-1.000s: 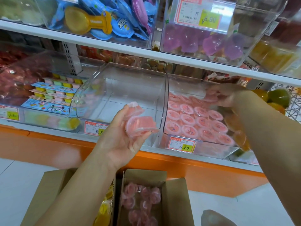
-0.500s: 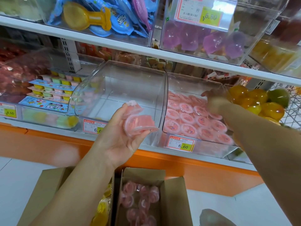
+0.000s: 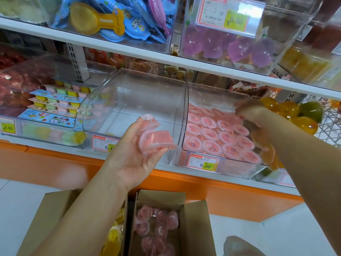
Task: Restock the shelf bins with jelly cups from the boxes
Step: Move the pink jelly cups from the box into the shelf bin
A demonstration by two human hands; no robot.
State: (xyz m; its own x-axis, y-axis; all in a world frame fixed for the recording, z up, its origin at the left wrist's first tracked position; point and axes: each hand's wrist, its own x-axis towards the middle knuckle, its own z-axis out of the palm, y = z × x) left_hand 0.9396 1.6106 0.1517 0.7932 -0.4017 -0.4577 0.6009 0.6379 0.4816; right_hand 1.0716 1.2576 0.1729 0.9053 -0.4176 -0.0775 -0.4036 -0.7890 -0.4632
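My left hand [image 3: 132, 159] is palm up in front of the shelf, its fingers closed around pink jelly cups [image 3: 156, 140]. My right hand [image 3: 249, 112] reaches into the clear bin [image 3: 217, 97] on the right, fingers down over its back right corner. That bin holds several rows of pink jelly cups [image 3: 217, 137]. I cannot tell whether the right hand holds a cup. Below me an open cardboard box [image 3: 195, 222] holds more pink jelly cups [image 3: 156, 228]. A second box [image 3: 53, 215] to its left shows yellow jelly cups [image 3: 114, 235].
An empty clear bin [image 3: 132, 100] stands left of the pink one. Further left, a bin holds multicoloured jelly packs [image 3: 55, 102]. Orange and green cups [image 3: 295, 113] fill the bin on the right. The upper shelf [image 3: 129, 50] carries purple cups [image 3: 230, 47] and blue packs [image 3: 129, 17].
My right hand has moved deeper into the pink bin and lower over the cups. My left hand has held its cups almost still.
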